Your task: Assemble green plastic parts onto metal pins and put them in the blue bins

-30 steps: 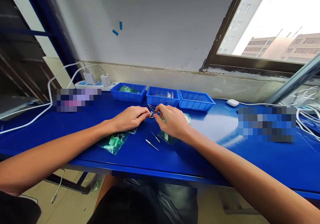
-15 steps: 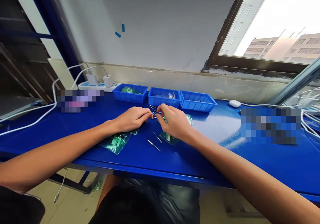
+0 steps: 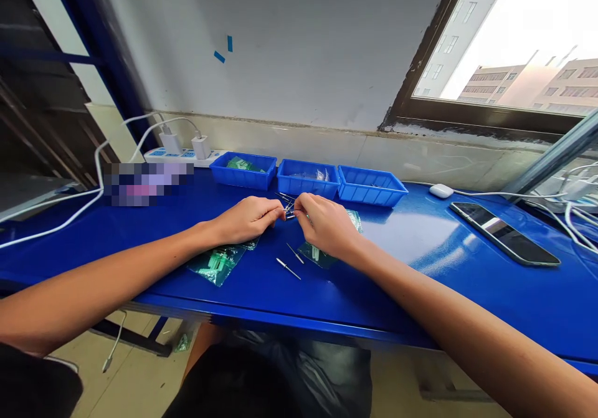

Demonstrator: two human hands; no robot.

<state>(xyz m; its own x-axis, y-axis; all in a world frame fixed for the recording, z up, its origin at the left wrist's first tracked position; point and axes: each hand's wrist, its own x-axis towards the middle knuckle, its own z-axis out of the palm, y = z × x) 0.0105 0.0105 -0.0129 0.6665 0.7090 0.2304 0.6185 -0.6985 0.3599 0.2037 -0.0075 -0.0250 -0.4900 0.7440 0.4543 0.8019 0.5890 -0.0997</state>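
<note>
My left hand (image 3: 250, 218) and my right hand (image 3: 327, 223) are close together over the middle of the blue table, fingers pinched at a small pile of thin metal pins (image 3: 288, 206). Which pins each hand holds is too small to tell. Nearer the front edge lie two loose metal pins, a thicker one (image 3: 288, 268) and a thinner one (image 3: 295, 253). A green plastic bag with pale pieces (image 3: 217, 265) lies beneath my left wrist. Another green bag (image 3: 317, 255) is partly covered by my right hand.
Three blue bins stand along the wall: the left (image 3: 243, 178) with green bags, the middle (image 3: 307, 186) with clear bags, the right (image 3: 372, 195) with little visible. A power strip (image 3: 182, 156) with chargers is back left. A phone (image 3: 504, 234) and white case (image 3: 441, 191) lie right.
The view has shifted slightly. Both hands stay at the pin pile, with only slight finger movement. The phone at the right now shows unblurred.
</note>
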